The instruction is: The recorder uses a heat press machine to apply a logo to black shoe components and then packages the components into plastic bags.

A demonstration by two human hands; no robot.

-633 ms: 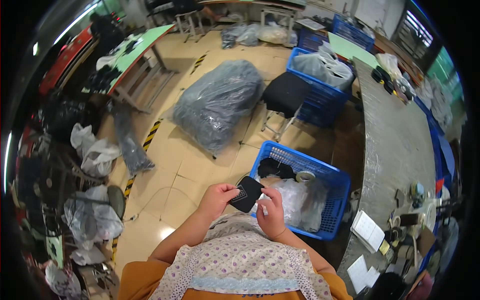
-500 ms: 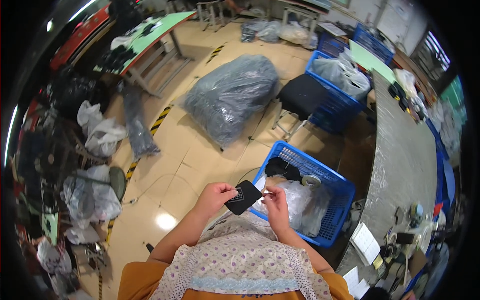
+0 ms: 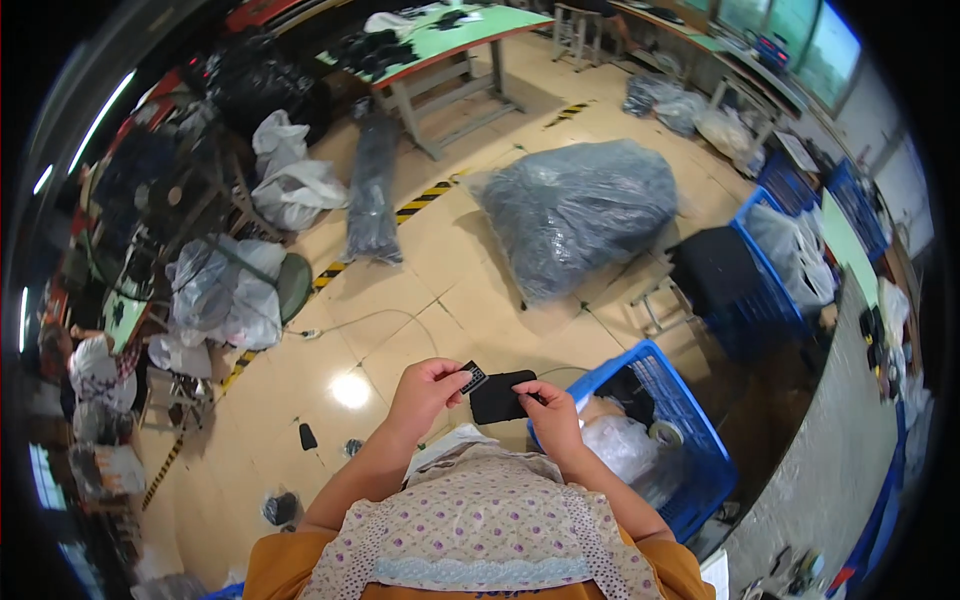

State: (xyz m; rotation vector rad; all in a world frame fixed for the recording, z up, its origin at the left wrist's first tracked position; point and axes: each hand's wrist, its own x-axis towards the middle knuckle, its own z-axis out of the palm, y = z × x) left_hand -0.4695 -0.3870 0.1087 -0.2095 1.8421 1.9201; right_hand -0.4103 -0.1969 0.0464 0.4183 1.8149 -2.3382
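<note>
In front of my apron, my right hand (image 3: 549,408) pinches the right edge of a flat black pouch-like piece (image 3: 496,399) with rounded corners. My left hand (image 3: 432,394) is closed, thumb and fingers gripping a small black card (image 3: 475,377) that carries a pale grid-like print. The card lies at the upper left corner of the black piece; whether they touch, I cannot tell. Both are held up above the floor at waist height. Just right of my right hand stands a blue plastic basket (image 3: 702,432) with clear plastic bags (image 3: 615,447) and a tape roll (image 3: 665,433) in it.
A big grey plastic-wrapped bundle (image 3: 590,215) rests on the tiled floor ahead, near a black stool (image 3: 715,272). To the right runs a grey worktable (image 3: 825,440). White bags (image 3: 295,185) and a green-topped table (image 3: 470,42) are at the left and back.
My head has turned left, so the room has shifted right in view. The printed card now shows at the black piece's corner in my left hand, and my right hand grips the piece.
</note>
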